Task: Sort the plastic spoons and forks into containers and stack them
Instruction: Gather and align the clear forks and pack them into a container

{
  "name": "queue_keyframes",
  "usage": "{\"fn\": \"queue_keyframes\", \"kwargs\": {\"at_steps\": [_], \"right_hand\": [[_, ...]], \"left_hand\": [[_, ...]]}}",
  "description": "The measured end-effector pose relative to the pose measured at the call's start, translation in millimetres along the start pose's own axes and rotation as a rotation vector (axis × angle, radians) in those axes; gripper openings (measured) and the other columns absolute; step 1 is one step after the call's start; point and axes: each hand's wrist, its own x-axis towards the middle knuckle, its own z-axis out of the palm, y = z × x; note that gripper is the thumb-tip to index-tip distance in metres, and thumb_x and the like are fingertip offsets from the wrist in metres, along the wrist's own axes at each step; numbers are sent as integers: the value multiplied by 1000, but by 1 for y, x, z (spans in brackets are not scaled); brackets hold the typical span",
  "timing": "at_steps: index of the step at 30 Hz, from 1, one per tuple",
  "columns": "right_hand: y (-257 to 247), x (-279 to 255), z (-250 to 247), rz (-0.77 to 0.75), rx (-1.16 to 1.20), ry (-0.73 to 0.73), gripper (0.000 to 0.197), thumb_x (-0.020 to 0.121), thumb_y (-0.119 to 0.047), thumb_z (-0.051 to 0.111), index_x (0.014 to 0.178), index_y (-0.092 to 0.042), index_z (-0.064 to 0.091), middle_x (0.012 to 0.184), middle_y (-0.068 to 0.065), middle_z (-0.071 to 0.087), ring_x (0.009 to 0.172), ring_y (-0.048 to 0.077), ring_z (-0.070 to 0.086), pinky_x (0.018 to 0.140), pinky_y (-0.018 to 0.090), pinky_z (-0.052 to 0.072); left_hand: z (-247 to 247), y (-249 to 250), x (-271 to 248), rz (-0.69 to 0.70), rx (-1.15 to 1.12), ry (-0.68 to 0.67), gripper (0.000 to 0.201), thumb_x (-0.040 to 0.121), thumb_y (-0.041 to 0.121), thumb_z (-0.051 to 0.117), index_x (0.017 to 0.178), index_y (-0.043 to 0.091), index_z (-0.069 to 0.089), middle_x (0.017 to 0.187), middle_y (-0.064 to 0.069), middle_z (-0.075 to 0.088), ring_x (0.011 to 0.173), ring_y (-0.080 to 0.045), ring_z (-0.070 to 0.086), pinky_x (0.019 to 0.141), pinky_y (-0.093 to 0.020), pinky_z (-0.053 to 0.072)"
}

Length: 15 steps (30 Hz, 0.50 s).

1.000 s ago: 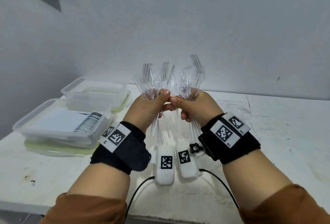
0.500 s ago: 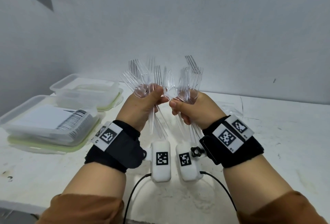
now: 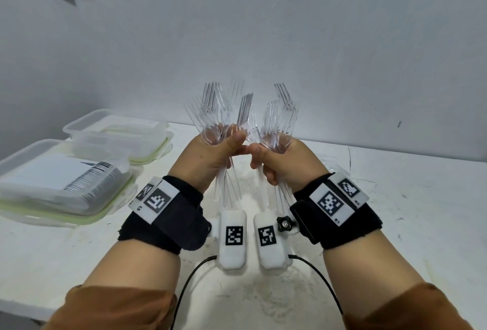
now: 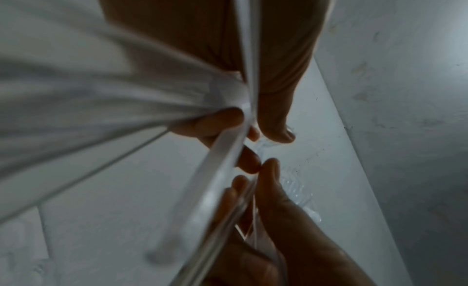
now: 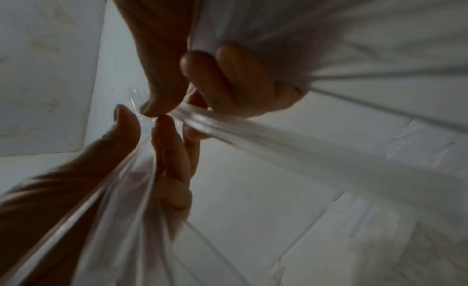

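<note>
Clear plastic forks (image 3: 224,116) fan tines-up from our left hand (image 3: 210,158), handles trailing below its curled grip; our right hand (image 3: 284,163) clenches a second fork bunch (image 3: 280,121), both raised above the white surface (image 3: 408,211), thumbs nearly touching.

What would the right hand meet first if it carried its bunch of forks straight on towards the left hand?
The right hand would meet the left hand first: their thumb tips nearly touch already. The fork bunches would likely clash too, though depth is unclear.
</note>
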Motion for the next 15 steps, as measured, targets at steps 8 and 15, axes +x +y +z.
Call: {"fn": "queue_keyframes", "kwargs": {"at_steps": [8, 15], "right_hand": [[-2, 1, 0, -3, -19, -14, 23, 83, -26, 68, 91, -7, 57, 59, -4, 62, 40, 10, 39, 41, 21, 32], [-1, 4, 6, -4, 58, 46, 20, 79, -18, 72, 86, -7, 58, 60, -6, 63, 38, 7, 43, 40, 20, 34]], "left_hand": [[-2, 3, 4, -5, -102, -12, 68, 44, 62, 83, 85, 13, 61, 78, 1, 71, 80, -19, 70, 98, -52, 41], [-9, 2, 5, -40, -134, 19, 60, 49, 57, 84, 83, 13, 64, 88, -4, 71, 83, -22, 68, 93, -43, 48]]}}
